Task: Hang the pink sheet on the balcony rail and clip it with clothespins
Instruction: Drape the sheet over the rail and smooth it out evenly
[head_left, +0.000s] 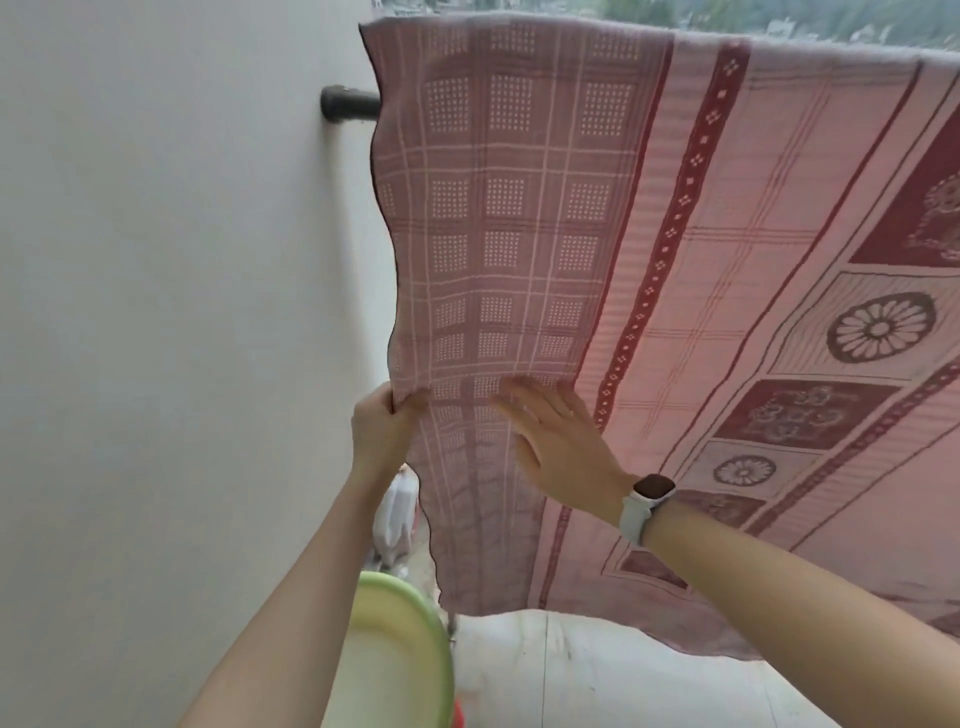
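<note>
**Pink sheet draped over the rail, both hands at its left edge**

Draped over the balcony rail (349, 105), of which only a dark stub shows where it meets the white wall (156, 260): the pink sheet (597, 234), hanging down from the rail toward the floor (597, 670), its top fold running rightward along the rail away from the wall, its long drop vertical. Left side edge wavy and dark-hemmed, just right of the rail's stub. Bottom hem off the floor, slanting lower farther right of the rail's wall end.

Pattern: nearest the rail's stub, a dusky pink band of white grid lines framing squares of small white dots. Right of that, a dark red stripe with white diamond marks, then paler pink checks, then a border of dark red panels with floral motifs and pale panels with wheel-like flowers. Fabric thin, glowing with light from behind.

Left hand (376, 431), well below the rail's stub, clenched round the sheet's left edge, cloth bunched between thumb and fingers. Right hand (558, 447), just right of it, released and flat, fingers straight against the cloth; white-strapped watch (649, 501) on that wrist.

Below the rail, beside the wall: green basin (410, 649), and a white container (397, 514) partly hidden behind the sheet's edge.
</note>
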